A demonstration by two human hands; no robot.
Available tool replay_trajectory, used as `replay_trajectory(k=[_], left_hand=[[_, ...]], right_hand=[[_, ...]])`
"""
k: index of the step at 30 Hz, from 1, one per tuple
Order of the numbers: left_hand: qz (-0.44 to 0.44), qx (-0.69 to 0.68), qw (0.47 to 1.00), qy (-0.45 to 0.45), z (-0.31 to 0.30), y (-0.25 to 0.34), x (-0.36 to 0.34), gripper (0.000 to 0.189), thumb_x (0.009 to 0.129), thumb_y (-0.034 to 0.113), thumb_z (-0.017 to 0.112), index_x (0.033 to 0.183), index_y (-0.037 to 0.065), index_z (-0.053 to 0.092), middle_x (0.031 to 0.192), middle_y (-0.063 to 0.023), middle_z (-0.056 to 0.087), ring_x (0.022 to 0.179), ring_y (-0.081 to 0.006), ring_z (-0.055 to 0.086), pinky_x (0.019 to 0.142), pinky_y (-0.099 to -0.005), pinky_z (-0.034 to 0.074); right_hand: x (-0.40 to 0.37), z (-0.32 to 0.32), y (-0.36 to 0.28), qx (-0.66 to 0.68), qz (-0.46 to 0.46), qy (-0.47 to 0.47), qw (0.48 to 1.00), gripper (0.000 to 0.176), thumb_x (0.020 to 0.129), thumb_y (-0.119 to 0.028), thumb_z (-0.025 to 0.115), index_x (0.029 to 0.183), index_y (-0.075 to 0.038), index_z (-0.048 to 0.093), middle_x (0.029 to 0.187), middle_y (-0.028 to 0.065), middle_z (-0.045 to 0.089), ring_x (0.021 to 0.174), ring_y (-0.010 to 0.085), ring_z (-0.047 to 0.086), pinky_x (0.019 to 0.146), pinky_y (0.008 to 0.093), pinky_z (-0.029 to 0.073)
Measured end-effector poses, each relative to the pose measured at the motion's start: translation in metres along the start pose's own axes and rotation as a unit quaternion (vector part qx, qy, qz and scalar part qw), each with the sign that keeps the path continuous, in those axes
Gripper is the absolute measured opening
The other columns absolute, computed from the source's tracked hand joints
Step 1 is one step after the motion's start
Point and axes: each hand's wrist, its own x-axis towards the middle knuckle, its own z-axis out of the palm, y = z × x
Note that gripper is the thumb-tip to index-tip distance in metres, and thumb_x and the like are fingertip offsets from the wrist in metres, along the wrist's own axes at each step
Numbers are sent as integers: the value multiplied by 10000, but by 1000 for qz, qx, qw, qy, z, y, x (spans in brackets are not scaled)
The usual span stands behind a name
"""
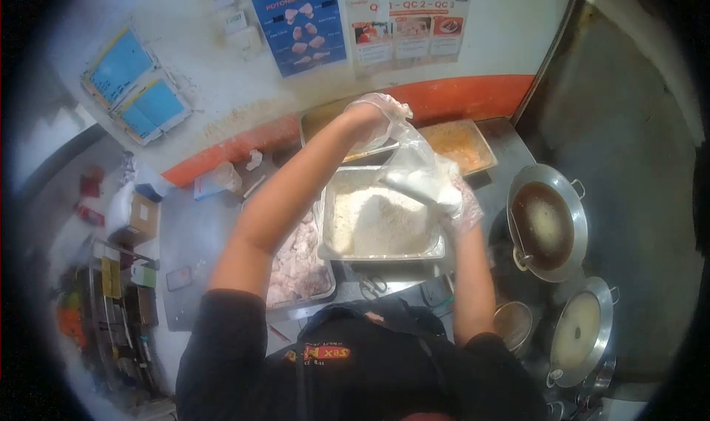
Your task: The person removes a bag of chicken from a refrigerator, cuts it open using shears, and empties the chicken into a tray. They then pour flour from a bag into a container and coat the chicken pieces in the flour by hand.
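Note:
A clear plastic bag (414, 158) with white flour inside is tilted above a metal tray of flour (381, 257). My left hand (376, 116), in a clear plastic glove, is raised and closed on the bag's upper end. Lower down on the right, my right hand (466, 208), also gloved, grips the bag's floury side. The tray's flour is heaped in the middle. Beside it on the left, partly behind my left forearm, lies a tray of raw chicken pieces (299, 273).
A tray of orange-brown liquid (462, 147) stands at the back. To the right are a wok of dark oil (543, 221) and a wok of pale oil (580, 332). A strainer (512, 323) is near my right elbow. A phone (179, 277) lies on the left counter.

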Motion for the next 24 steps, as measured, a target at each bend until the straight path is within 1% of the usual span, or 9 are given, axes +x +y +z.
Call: replay_trajectory(k=[3, 10, 13, 15, 16, 18, 20, 22, 24], left_hand=[[-76, -52, 996, -1, 2, 42, -7, 145, 871, 137, 597, 915, 24, 674, 845, -86, 623, 754, -198, 582, 682, -323, 459], [-88, -145, 985, -19, -27, 25, 2, 193, 873, 137, 599, 990, 5, 677, 933, -122, 647, 806, -217, 594, 747, -332, 476], [-84, 30, 995, 42, -11, 64, -48, 206, 840, 54, 590, 1018, 0, 677, 959, -130, 657, 833, -224, 603, 768, -321, 485], [-16, 84, 996, 33, -14, 45, -52, 219, 819, 32, 602, 1021, -8, 675, 962, -133, 660, 844, -219, 606, 771, -311, 487], [55, 138, 989, 24, -20, 33, -49, 236, 798, 11, 613, 1024, -16, 673, 965, -137, 663, 855, -213, 610, 774, -301, 490], [117, 195, 974, -16, -41, 17, -43, 243, 787, 107, 704, 1025, 59, 704, 986, -102, 669, 864, -194, 598, 808, -279, 470], [274, 354, 893, 54, -47, 12, -41, 208, 773, 113, 706, 977, 73, 717, 972, -112, 666, 855, -232, 600, 811, -308, 477], [292, 375, 877, 67, -54, 10, -43, 186, 774, 118, 706, 954, 74, 719, 945, -109, 660, 857, -248, 600, 814, -318, 478], [312, 395, 860, 79, -59, 9, -45, 165, 774, 123, 706, 932, 76, 720, 917, -105, 654, 858, -263, 601, 817, -328, 479]], right_hand=[[15, -5, 18, 89, 42, 4, 995, 391, 928, -184, 494, 1262, 19, 485, 1148, 166, 597, 940, 264, 637, 764, 381, 555], [21, 17, 81, -145, -42, -80, 985, 441, 875, -243, 582, 1241, -9, 507, 999, 129, 620, 651, 153, 623, 402, 172, 451], [11, 24, 95, 40, -6, -35, 999, 491, 877, -266, 585, 1275, -3, 471, 1002, 150, 618, 544, 139, 585, 378, 179, 426], [17, 4, 100, 297, 302, -283, 861, 509, 897, -250, 558, 1313, 6, 414, 1003, 192, 609, 627, 176, 626, 384, 196, 461], [22, 2, 104, 295, 303, -284, 861, 509, 897, -250, 558, 1313, 6, 414, 1003, 192, 609, 627, 176, 626, 384, 196, 461], [28, 1, 114, 174, 229, -259, 922, 529, 927, -252, 506, 1361, 2, 342, 1036, 238, 595, 613, 184, 623, 374, 196, 463], [10, 34, 111, 181, 218, -206, 936, 514, 933, -233, 495, 1363, -1, 338, 1051, 249, 592, 626, 173, 625, 365, 180, 447], [-8, 58, 110, 187, 207, -150, 949, 499, 939, -214, 484, 1365, -4, 333, 1066, 260, 588, 639, 162, 627, 357, 165, 431], [-21, 65, 115, -193, 31, -140, 971, 492, 933, -169, 501, 1369, -12, 336, 1131, 265, 567, 676, 128, 630, 370, 171, 439]])
